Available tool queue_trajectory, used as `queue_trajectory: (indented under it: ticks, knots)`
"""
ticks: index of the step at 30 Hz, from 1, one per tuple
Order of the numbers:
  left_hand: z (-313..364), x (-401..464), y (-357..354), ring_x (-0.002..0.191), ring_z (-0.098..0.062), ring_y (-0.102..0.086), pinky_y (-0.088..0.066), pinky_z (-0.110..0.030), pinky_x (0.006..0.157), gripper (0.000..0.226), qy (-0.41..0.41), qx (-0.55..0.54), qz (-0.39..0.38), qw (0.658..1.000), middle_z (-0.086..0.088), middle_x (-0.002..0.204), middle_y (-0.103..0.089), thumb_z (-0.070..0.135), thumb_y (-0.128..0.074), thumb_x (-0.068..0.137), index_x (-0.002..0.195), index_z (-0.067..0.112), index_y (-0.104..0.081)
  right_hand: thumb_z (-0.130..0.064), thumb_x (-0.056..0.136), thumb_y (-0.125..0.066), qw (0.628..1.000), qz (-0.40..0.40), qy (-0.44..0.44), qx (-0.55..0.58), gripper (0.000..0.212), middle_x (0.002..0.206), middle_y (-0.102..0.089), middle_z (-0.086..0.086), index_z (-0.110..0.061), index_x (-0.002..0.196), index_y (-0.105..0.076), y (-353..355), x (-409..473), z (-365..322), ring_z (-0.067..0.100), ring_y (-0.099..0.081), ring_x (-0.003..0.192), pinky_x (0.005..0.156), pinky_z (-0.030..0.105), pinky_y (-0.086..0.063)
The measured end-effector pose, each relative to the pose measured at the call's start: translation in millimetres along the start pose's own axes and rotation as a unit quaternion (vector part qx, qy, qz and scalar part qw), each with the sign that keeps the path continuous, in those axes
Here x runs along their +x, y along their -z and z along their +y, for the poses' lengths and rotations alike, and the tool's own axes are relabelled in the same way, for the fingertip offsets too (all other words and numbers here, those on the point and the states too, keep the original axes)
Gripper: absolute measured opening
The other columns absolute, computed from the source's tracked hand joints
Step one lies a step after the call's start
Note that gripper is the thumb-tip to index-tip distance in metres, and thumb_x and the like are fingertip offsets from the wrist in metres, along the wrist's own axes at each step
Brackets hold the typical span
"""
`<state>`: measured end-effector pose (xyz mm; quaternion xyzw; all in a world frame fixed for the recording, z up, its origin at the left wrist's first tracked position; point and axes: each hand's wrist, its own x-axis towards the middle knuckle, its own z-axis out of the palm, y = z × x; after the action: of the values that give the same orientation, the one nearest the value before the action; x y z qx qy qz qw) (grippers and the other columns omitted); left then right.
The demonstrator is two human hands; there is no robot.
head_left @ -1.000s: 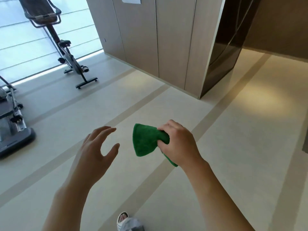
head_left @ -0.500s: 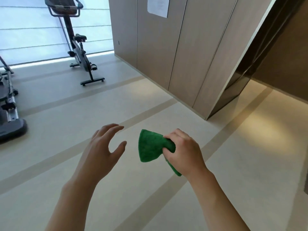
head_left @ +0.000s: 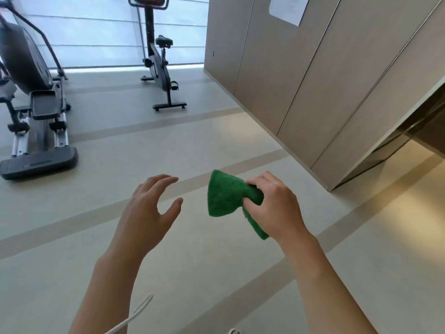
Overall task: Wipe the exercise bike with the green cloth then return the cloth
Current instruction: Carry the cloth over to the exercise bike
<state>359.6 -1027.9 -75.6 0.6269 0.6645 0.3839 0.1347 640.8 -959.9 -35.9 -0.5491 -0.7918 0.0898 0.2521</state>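
We hold the green cloth (head_left: 227,197) bunched in our right hand (head_left: 274,206), fingers curled round its narrow end, out in front of us above the floor (head_left: 216,141). The cloth fans wide toward the upper left and tapers down and to the right, where a tail shows below the palm; its long axis runs on that diagonal. Our left hand (head_left: 144,213) hangs just beside it, not touching, fingers spread and loosely bent, holding nothing.

Beneath us lies a pale, smooth floor crossed by darker beige bands. Tall tan wall panels (head_left: 313,80) rise on the right, one bearing a white sheet of paper (head_left: 287,8), and end at a corner beside a darker opening (head_left: 397,150). Far ahead, well apart from the cloth, the exercise bike (head_left: 157,59) stands upright before a bright, frosted window wall (head_left: 96,27), its saddle facing us and its rear foot bar nearest. An elliptical trainer (head_left: 31,100) stands at the left edge. A thin white cord (head_left: 134,314) loops across the bottom of the view.

Compared with half a second ago, the view has swung left: the bike now sits nearer the centre and looms larger, the elliptical shows far more of its frame, and the dark opening has slid toward the right edge. Our hands keep the same pose, the cloth pinched as before.
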Motion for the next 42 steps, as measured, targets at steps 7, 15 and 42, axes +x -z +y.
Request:
queue_trajectory:
  ticks: [7,15,42]
  knots:
    - [-26,43,4,0.128,-0.010,-0.055,-0.043,-0.030,0.103,0.044,0.021,0.014,0.026,0.999,0.018,0.138,-0.057,0.037,-0.069,0.095,0.138,0.032,-0.062,-0.023,0.082,-0.078,0.999,-0.019,0.041,0.028,0.032,0.100,-0.060,-0.020,-0.030,0.113,-0.073,-36,69,-2,0.007,-0.058,0.087,0.070,0.019,-0.043]
    - [-32,141,-18,0.128,-0.014,-0.057,-0.047,-0.035,0.105,0.045,0.042,0.050,0.059,0.996,0.015,0.138,-0.059,0.036,-0.070,0.094,0.138,0.030,-0.062,-0.026,0.083,-0.077,0.995,-0.027,0.074,0.064,0.030,0.101,-0.060,-0.019,-0.029,0.112,-0.073,-65,187,36,0.006,-0.058,0.086,0.070,0.022,-0.044]
    - [-69,455,-103,0.131,-0.008,-0.055,-0.043,-0.032,0.109,0.045,0.010,0.078,-0.014,0.997,0.022,0.140,-0.056,0.041,-0.068,0.095,0.139,0.036,-0.060,-0.026,0.084,-0.074,0.990,-0.025,0.017,0.140,0.024,0.100,-0.059,-0.017,-0.032,0.108,-0.073,-144,474,140,0.008,-0.059,0.086,0.071,0.024,-0.048]
